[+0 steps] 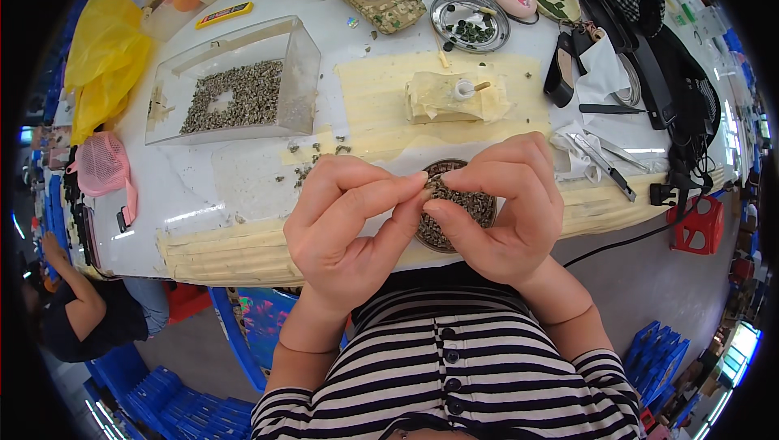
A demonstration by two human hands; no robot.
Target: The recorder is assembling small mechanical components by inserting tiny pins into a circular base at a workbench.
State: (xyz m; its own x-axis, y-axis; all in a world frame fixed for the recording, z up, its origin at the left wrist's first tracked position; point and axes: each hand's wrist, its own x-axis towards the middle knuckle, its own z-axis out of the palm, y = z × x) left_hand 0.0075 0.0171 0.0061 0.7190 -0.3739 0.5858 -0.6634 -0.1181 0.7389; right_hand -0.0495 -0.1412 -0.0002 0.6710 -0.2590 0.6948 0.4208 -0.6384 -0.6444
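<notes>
Over a round dish (419,239) of small brownish metal-looking pieces (475,211), my two hands meet at the fingertips. My left hand (345,225) is closed, thumb and forefinger pinched together on something too small to make out. My right hand (507,209) curls toward the same spot, its thumb and forefinger bent around the left fingertips. What lies between these fingers blends with the pieces in the dish behind. Beyond the hands stands a tape-wrapped block (434,101) with a small white ring and a wooden-looking peg on it.
A clear bin (296,75) of similar pieces stands at left, with loose pieces (304,172) nearby. Farther back are a camouflage-patterned box (389,14) and a metal plate (438,14) of dark green bits. Tweezers (621,152) and a cutter (604,168) lie right. Another person (81,310) sits at left.
</notes>
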